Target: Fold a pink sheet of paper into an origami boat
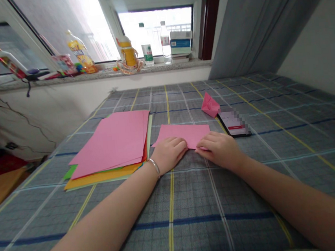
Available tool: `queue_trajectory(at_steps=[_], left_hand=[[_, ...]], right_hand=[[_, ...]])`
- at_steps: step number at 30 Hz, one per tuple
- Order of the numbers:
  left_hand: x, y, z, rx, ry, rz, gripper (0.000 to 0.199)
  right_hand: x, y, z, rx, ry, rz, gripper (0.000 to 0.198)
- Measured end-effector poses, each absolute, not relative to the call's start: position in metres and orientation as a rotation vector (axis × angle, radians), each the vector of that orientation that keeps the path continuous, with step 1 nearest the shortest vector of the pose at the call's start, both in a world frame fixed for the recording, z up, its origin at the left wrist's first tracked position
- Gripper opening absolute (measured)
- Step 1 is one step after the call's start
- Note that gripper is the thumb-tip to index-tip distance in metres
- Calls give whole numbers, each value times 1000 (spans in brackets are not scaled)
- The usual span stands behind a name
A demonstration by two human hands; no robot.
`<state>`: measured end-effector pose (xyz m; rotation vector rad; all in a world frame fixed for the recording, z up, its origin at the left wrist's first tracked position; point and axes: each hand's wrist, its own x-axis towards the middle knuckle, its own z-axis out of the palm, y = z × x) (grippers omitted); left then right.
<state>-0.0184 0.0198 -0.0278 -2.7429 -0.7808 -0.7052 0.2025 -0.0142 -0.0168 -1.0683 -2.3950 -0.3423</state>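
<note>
A sheet of pink paper (182, 131) lies on the checked cloth in front of me, its near edge under my fingers. My left hand (170, 153), with a silver bangle at the wrist, has its curled fingers on the near left part of the paper. On the near right edge, my right hand (219, 150) grips the paper between thumb and fingers. My hands cover both near corners. Beyond my right hand stands a folded pink paper shape (209, 105), touching or very close to a phone (234, 122) with a lit screen.
To the left lies a stack of coloured paper (112, 140), pink on top with green and orange below. The checked cloth (192, 202) spreads under everything. Bottles, a yellow cup (129, 54) and boxes (181, 44) line the windowsill (173, 66). A grey curtain (243, 27) hangs at right.
</note>
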Motion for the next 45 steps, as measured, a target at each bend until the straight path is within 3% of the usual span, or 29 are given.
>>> queue_trajectory(at_steps=[11,45], left_hand=[[-11,15,-24,-2690,-646,-642,23],[-34,17,-5,-2601,-784,-602,19]], right_hand=[[187,-18,-18,-1079,-2449,-443,17],[216,-9,-17,-1195,-2354,2,8]])
